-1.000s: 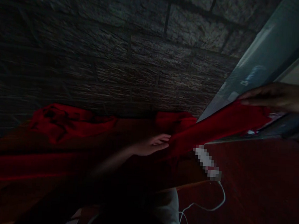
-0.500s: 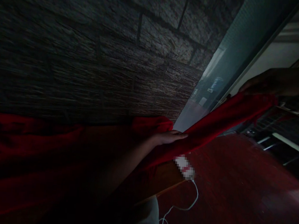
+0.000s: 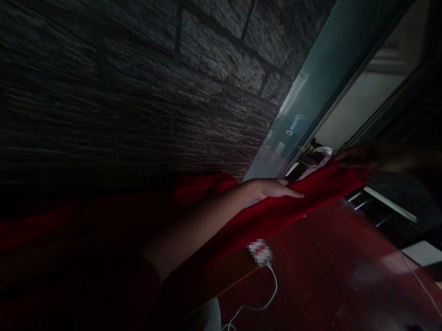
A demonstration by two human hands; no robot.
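Observation:
A long piece of red cloth (image 3: 274, 215) stretches from the wooden bench up to the right. My left hand (image 3: 275, 188) is on its upper edge, thumb over the near side; the other fingers are mostly hidden. Farther right, my right hand (image 3: 370, 156) grips the cloth's raised end, dim in the shadow. Another bunch of red fabric (image 3: 204, 184) lies against the wall behind my left forearm.
A brick-patterned wall (image 3: 222, 58) rises behind the wooden bench (image 3: 216, 272). On the bench's end sits a blurred-out white device (image 3: 260, 252) with a white cable (image 3: 274, 287) hanging toward the red floor (image 3: 311, 279). A translucent panel (image 3: 295, 100) stands beyond.
My right hand has come down and closer with the cloth's end. My left hand has shifted right along the cloth, so the hands are nearer each other. The view has turned slightly right.

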